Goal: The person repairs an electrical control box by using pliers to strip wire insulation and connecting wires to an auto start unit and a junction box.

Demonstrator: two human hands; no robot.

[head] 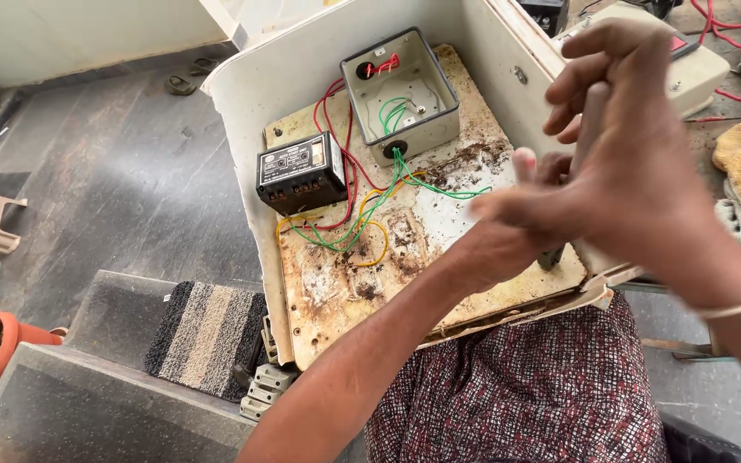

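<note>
Fingers (pixel 521 167) of the left hand (pixel 516 214) pinch a dark tool (pixel 592 120) that the right hand (pixel 636 146) wraps loosely at three o'clock, steadying it above the stained enclosure (pixel 370 283) resting tilted on the lap.

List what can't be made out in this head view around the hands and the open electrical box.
- Dark tool: only a blurred shaft shows between the right hand and left hand; its type is unclear.
- Tool tip: hidden behind the left hand.
- Label on the black module: too small.
- Wire ends inside the grey junction box: hidden by its walls.
- Red wires, top right: cut off by the edge.
</note>
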